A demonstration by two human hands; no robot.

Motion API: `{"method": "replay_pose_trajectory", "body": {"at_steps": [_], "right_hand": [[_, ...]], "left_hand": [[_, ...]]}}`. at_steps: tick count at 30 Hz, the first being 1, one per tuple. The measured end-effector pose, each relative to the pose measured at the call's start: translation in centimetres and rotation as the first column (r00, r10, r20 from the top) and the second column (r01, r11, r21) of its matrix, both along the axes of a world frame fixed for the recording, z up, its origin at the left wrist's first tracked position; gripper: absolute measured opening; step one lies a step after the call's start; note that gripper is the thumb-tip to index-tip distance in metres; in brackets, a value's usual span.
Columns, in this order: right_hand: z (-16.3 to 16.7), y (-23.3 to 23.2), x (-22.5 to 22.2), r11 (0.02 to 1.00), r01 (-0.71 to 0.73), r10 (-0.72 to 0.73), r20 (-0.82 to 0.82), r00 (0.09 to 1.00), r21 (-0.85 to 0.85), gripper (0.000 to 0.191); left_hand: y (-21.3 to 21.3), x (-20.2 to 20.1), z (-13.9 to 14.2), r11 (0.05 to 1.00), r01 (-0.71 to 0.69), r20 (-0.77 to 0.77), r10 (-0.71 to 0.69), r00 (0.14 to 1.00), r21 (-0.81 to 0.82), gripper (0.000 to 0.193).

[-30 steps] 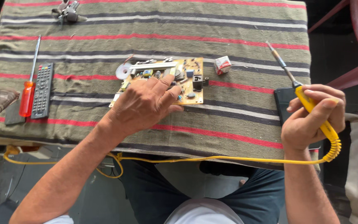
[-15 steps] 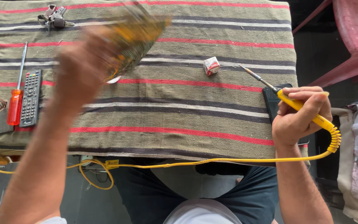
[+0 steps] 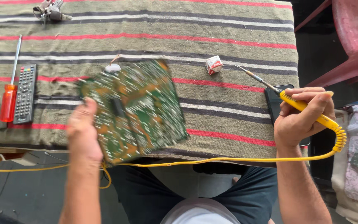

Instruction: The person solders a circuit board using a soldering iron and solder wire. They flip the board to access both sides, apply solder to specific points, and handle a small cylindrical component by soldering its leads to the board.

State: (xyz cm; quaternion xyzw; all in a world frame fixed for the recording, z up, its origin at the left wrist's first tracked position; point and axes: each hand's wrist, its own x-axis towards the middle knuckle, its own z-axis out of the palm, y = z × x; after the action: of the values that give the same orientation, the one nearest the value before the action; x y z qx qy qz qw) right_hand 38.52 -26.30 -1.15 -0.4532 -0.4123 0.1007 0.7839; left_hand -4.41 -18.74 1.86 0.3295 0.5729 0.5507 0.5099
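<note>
My left hand (image 3: 82, 133) grips the left edge of a green circuit board (image 3: 139, 108), held solder side up over the near part of the striped cloth; the board is motion-blurred. My right hand (image 3: 301, 116) holds a yellow-handled soldering iron (image 3: 289, 99) like a pen, its metal tip pointing left toward a small red and white box (image 3: 214, 65). A coiled yellow cable (image 3: 212, 159) runs from the iron along the table's near edge.
A striped cloth (image 3: 195, 33) covers the table. At the left lie a red-handled screwdriver (image 3: 11, 89) and a black remote control (image 3: 25, 93). A dark phone (image 3: 275, 103) lies under my right hand. A metal tool (image 3: 50, 11) sits far left; a pink chair (image 3: 349, 45) stands right.
My left hand lifted the circuit board off the cloth, flipped it over, and brought it down toward the near edge, solder side up. My right hand kept the soldering iron nearly still.
</note>
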Motion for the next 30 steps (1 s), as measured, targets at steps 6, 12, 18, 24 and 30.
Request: {"method": "replay_pose_trajectory", "body": {"at_steps": [6, 12, 18, 24, 30], "right_hand": [[-0.4, 0.3, -0.2, 1.000, -0.006, 0.006, 0.014, 1.000, -0.006, 0.055], [-0.4, 0.3, 0.0, 1.000, 0.008, -0.006, 0.076, 0.997, -0.017, 0.054], [-0.6, 0.3, 0.0, 0.999, 0.019, -0.017, 0.079, 0.997, -0.034, 0.054], [-0.9, 0.5, -0.1, 1.000, 0.010, -0.008, 0.074, 0.997, -0.027, 0.053], [-0.9, 0.5, 0.0, 0.998, 0.043, -0.040, 0.071, 0.997, -0.039, 0.055]], "left_hand": [[-1.1, 2.5, -2.7, 0.974, 0.225, 0.394, -0.215, 0.894, 0.022, 0.029], [-1.0, 3.2, -2.0, 0.965, 0.258, 0.359, -0.254, 0.898, 0.038, 0.028], [-1.0, 3.4, -2.0, 0.944, 0.317, 0.308, -0.329, 0.893, 0.088, 0.030], [-1.0, 3.4, -1.9, 0.941, 0.321, 0.328, -0.337, 0.883, 0.103, 0.031], [-1.0, 3.3, -2.0, 0.939, 0.323, 0.324, -0.343, 0.882, 0.114, 0.031]]}}
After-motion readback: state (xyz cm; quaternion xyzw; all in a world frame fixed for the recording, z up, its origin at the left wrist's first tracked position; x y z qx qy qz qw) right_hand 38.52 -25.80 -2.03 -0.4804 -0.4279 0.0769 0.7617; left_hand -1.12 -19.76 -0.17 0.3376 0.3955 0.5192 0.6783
